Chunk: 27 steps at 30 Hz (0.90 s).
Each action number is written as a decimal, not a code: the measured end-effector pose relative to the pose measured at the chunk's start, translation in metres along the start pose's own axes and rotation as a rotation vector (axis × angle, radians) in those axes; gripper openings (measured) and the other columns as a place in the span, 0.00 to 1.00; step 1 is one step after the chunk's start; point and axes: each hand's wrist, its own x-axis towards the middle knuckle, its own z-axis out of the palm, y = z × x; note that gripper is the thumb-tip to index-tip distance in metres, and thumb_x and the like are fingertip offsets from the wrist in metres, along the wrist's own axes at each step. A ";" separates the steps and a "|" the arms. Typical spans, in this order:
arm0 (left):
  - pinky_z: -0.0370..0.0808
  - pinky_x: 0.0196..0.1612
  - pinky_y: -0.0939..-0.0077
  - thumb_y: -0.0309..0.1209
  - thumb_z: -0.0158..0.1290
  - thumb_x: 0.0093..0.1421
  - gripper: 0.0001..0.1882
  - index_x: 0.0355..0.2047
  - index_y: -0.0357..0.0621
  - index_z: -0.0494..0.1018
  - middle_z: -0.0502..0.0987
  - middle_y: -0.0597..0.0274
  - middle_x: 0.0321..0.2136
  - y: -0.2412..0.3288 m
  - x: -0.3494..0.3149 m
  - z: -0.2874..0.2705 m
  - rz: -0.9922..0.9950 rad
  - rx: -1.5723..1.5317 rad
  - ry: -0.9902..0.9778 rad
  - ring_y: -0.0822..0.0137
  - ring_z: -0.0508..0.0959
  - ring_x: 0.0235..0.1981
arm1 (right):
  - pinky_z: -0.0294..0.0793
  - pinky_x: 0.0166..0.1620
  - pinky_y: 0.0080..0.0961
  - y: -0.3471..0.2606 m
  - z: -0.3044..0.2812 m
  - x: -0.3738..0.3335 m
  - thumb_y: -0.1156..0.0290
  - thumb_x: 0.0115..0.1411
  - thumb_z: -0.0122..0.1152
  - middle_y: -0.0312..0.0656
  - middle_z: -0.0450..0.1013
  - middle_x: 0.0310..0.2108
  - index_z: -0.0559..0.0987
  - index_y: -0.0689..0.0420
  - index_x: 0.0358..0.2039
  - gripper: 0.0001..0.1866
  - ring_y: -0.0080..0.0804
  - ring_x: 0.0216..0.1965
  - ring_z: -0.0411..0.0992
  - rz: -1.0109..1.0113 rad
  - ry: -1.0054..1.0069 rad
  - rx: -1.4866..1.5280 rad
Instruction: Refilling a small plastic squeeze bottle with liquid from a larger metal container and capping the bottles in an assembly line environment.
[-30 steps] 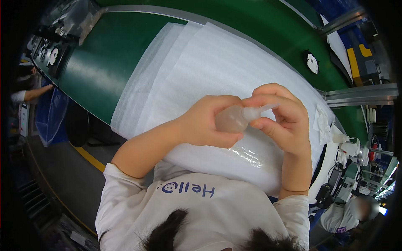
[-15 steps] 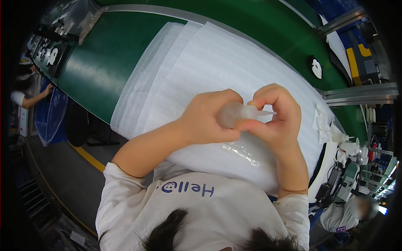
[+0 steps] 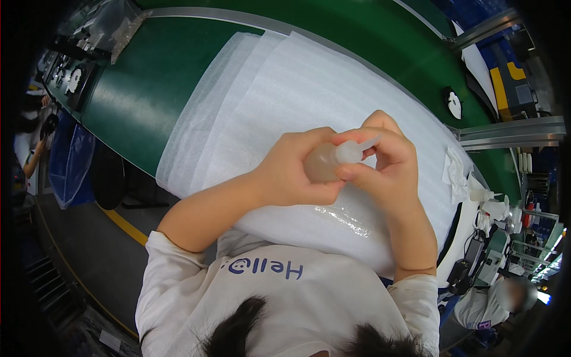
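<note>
A translucent squeeze bottle (image 3: 322,163) with a white screw cap (image 3: 348,152) and a tapered nozzle (image 3: 371,142) lies tilted between my hands, nozzle to the right. My left hand (image 3: 291,169) is wrapped round the bottle's body. Thumb and fingers of my right hand (image 3: 389,166) close on the cap from either side. The nozzle tip sticks out past the right fingers. Both hands are above sheets of white foam wrap (image 3: 256,107) spread over the bench. A glossy clear strip (image 3: 345,220) shows on the wrap below them.
The green bench (image 3: 143,89) extends left. A dark round part with a white face (image 3: 454,104) is at far right, near a metal post (image 3: 511,134). Crumpled white tissue (image 3: 455,172) and white bottles (image 3: 496,207) stand right. Co-workers are at both sides.
My right fingers have shifted round the cap, and the nozzle now points more upward and right. The left hand keeps its hold on the bottle. The co-worker at left has moved and holds something dark.
</note>
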 end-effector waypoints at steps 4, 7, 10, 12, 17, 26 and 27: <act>0.71 0.31 0.80 0.27 0.56 0.41 0.23 0.41 0.40 0.69 0.74 0.65 0.29 0.002 0.002 -0.002 -0.103 -0.372 -0.147 0.75 0.73 0.29 | 0.58 0.30 0.16 0.001 -0.008 0.002 0.63 0.40 0.70 0.30 0.63 0.26 0.80 0.58 0.32 0.18 0.19 0.28 0.60 0.158 -0.112 0.332; 0.71 0.32 0.81 0.27 0.56 0.41 0.24 0.42 0.40 0.69 0.73 0.65 0.29 -0.002 0.001 -0.006 -0.141 -0.342 -0.332 0.75 0.72 0.29 | 0.58 0.30 0.16 0.008 -0.008 0.001 0.61 0.41 0.70 0.31 0.63 0.25 0.79 0.60 0.32 0.20 0.19 0.27 0.60 -0.010 -0.187 0.266; 0.70 0.31 0.80 0.27 0.56 0.41 0.22 0.40 0.40 0.69 0.74 0.65 0.28 -0.002 0.000 0.001 -0.099 -0.262 -0.189 0.75 0.72 0.28 | 0.58 0.30 0.17 0.009 0.001 0.000 0.63 0.41 0.70 0.31 0.62 0.25 0.79 0.59 0.32 0.18 0.19 0.27 0.59 -0.037 -0.070 0.201; 0.70 0.29 0.80 0.27 0.56 0.41 0.19 0.37 0.40 0.70 0.73 0.65 0.26 -0.002 -0.001 0.004 0.001 -0.009 -0.022 0.76 0.72 0.27 | 0.58 0.29 0.14 0.012 0.005 -0.001 0.74 0.40 0.68 0.29 0.62 0.23 0.79 0.53 0.34 0.16 0.18 0.25 0.58 -0.142 0.001 0.090; 0.70 0.28 0.80 0.26 0.56 0.41 0.17 0.35 0.40 0.70 0.73 0.66 0.24 -0.003 0.000 0.003 -0.023 -0.014 0.010 0.77 0.72 0.26 | 0.59 0.30 0.15 0.017 0.010 -0.001 0.75 0.41 0.66 0.31 0.63 0.25 0.77 0.54 0.35 0.17 0.20 0.26 0.58 -0.114 0.047 0.077; 0.70 0.38 0.79 0.19 0.55 0.42 0.25 0.44 0.39 0.65 0.73 0.63 0.32 -0.012 0.000 -0.002 -0.113 -0.222 -0.231 0.73 0.74 0.33 | 0.59 0.32 0.17 0.013 0.006 0.000 0.65 0.47 0.63 0.31 0.61 0.25 0.77 0.57 0.34 0.14 0.21 0.27 0.58 -0.089 -0.117 0.131; 0.70 0.39 0.79 0.20 0.55 0.41 0.24 0.43 0.39 0.66 0.74 0.62 0.33 -0.011 0.000 0.001 -0.048 -0.047 -0.063 0.73 0.74 0.34 | 0.60 0.31 0.17 0.012 0.009 -0.002 0.71 0.45 0.63 0.31 0.61 0.23 0.78 0.55 0.34 0.13 0.22 0.26 0.58 -0.016 -0.022 0.114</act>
